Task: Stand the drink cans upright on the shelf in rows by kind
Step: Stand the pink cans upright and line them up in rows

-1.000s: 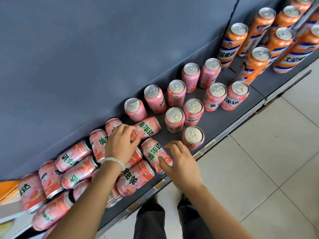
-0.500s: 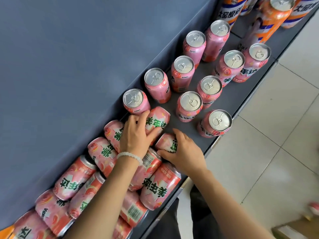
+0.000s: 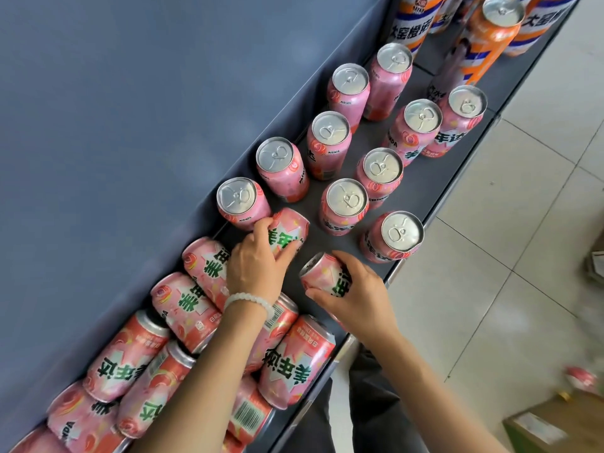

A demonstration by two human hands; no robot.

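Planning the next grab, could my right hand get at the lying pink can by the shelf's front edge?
Probably yes, once freed: the right hand grips a pink can now, and the lying pink can sits beside it, uncovered.

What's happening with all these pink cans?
A person is tidying a shelf of drinks. Each hand has a grip on one lying pink can: the left hand on a can by the back panel, the right hand on a can near the front edge. Ten pink cans already stand upright in rows; a heap still lies on its side. Orange cans stand farther along.
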